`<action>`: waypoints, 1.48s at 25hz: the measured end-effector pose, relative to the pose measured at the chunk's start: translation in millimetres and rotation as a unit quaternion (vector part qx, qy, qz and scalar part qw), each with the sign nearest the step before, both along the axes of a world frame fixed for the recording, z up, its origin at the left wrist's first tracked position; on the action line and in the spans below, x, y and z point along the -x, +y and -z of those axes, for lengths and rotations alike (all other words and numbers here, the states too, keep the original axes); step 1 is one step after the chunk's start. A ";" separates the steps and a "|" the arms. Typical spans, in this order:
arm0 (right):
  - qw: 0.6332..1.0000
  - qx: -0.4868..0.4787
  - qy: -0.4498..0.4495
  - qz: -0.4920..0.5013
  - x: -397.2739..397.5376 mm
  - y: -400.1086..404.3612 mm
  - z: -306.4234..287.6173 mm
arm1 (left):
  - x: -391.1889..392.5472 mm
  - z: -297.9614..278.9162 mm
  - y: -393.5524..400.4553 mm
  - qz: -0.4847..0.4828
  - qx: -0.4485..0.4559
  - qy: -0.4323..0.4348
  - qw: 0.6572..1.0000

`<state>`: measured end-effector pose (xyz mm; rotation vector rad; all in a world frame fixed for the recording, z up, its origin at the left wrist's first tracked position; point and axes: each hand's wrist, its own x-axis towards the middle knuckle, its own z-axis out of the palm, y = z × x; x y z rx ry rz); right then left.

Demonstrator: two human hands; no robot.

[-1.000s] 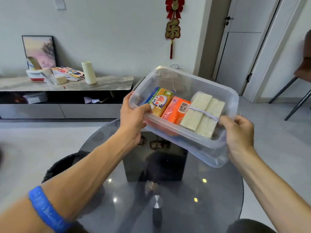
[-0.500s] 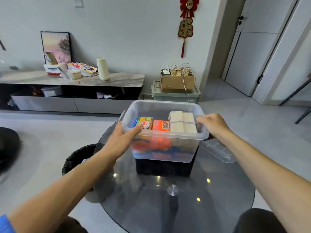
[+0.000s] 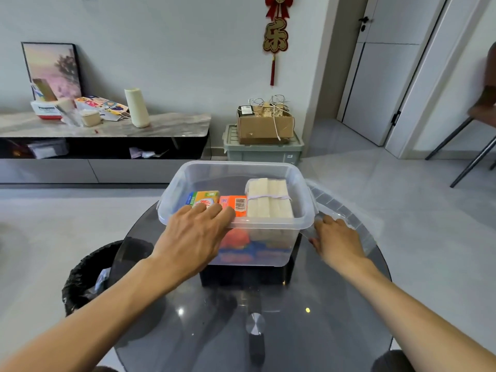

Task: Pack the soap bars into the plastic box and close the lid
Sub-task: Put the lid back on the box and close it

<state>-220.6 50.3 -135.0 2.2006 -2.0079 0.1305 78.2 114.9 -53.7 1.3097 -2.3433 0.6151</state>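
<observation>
A clear plastic box (image 3: 236, 170) stands upright on the round dark glass table (image 3: 308, 318). Inside lie a yellow-and-blue soap pack (image 3: 204, 198), an orange soap pack (image 3: 236, 204) and a bundle of pale cream soap bars (image 3: 268, 197) tied with a band. My left hand (image 3: 196, 234) rests over the box's near left rim, fingers spread on the edge and reaching onto the packs. The clear lid (image 3: 346, 216) lies on the table right of the box. My right hand (image 3: 335, 240) has its fingers curled on the lid's near edge.
A black waste bin (image 3: 88, 275) stands left of the table. Behind are a low marble-topped cabinet (image 3: 107, 127) with clutter, a green crate (image 3: 263, 151) with a cardboard box on it, a door and a chair leg (image 3: 472, 162) at right.
The box was held tilted in the air, then came down level onto the table. My right hand left the box's right rim and took the lid's edge; my left hand slid onto the near rim.
</observation>
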 end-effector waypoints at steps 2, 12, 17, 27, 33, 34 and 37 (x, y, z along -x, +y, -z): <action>1.000 -0.003 0.013 0.020 3.5 -5.3 2.2 | 1.1 2.9 -2.2 -0.012 0.005 -0.010 1.000; 0.985 0.143 -0.056 0.081 58.7 -4.8 -76.2 | 9.6 12.5 -12.5 -0.019 0.025 -0.028 0.999; 0.970 0.190 -0.147 -0.044 37.6 8.5 -138.6 | 40.8 6.3 -29.8 -0.028 0.020 -0.010 0.999; 0.939 0.076 -0.105 -0.318 -22.6 16.7 -140.0 | -11.6 -17.3 -10.5 -0.065 0.007 0.451 0.890; 0.930 -0.026 -0.210 -0.301 -38.6 2.1 -123.5 | -12.5 -24.0 -45.8 -0.188 -0.172 0.386 0.887; 0.918 -0.047 -0.296 -0.260 -36.9 1.7 -123.9 | -13.0 -23.0 -46.4 -0.191 -0.154 0.393 0.886; 0.920 0.039 -0.352 -0.170 -41.6 -2.9 -114.4 | -21.3 -18.4 -50.2 -0.179 -0.128 0.412 0.884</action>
